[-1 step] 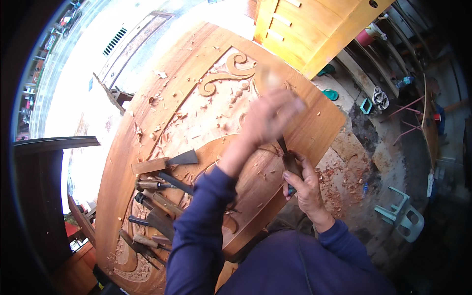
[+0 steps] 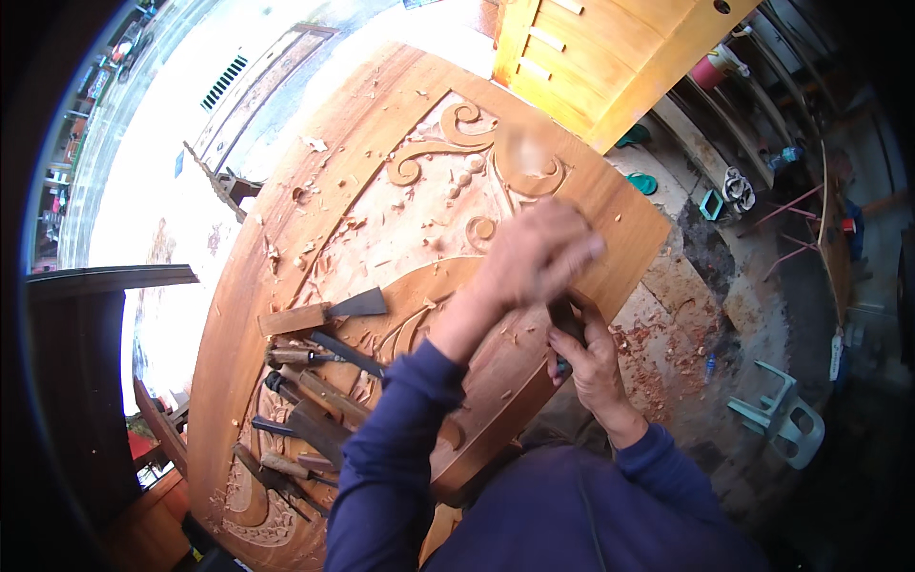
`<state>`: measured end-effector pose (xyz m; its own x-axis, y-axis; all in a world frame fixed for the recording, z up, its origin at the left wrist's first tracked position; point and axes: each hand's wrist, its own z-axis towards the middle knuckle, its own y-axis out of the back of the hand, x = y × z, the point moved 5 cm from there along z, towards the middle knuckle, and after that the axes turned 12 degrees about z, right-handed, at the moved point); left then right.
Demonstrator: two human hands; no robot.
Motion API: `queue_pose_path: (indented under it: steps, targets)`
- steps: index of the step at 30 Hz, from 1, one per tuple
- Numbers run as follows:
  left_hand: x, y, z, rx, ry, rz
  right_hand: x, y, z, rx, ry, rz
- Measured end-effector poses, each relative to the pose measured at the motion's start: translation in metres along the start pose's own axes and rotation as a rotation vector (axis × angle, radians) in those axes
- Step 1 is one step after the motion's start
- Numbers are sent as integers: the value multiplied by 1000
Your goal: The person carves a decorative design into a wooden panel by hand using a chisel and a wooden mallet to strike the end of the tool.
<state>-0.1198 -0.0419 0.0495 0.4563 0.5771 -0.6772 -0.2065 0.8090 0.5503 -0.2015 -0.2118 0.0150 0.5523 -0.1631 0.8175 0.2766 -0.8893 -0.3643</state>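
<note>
My left hand (image 2: 538, 253), smeared by motion, hangs over the carved wooden panel (image 2: 615, 234), just above and left of my right hand (image 2: 583, 357); I cannot make out its grip. My right hand is closed round a dark chisel-like tool (image 2: 564, 326) at the panel's near right edge, partly hidden. Raised scrolls (image 2: 462, 133) and pale shavings cover much of the panel. Left of my left forearm lie a flat-bladed scraper (image 2: 357, 305) with a wooden handle and several carving tools (image 2: 319, 429).
A yellow wooden cabinet (image 2: 620, 48) stands beyond the panel. To the right are a pink bucket (image 2: 710, 69), green footwear (image 2: 640, 183), leaning boards (image 2: 829, 238) and a pale plastic stool (image 2: 782, 410) on a shaving-strewn floor (image 2: 667, 353). A dark post (image 2: 76, 372) stands at the left.
My left hand has moved down and slightly right, closer to my right hand. My right hand stays on the tool in much the same place.
</note>
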Motion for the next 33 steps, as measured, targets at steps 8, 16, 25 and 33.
queue_pose_path:
  steps: [8,16,25,33]
  targets:
    - [-14,-14,-67,260,27,100,-27,-21,-1,95,23,-40]
    - [9,-22,-66,166,88,-79,-18,-42,4,38,-10,-32]
    - [24,-19,-52,68,133,-171,-14,-41,24,64,247,-379]
    - [23,-17,-48,-25,161,-259,17,-56,22,5,69,-292]
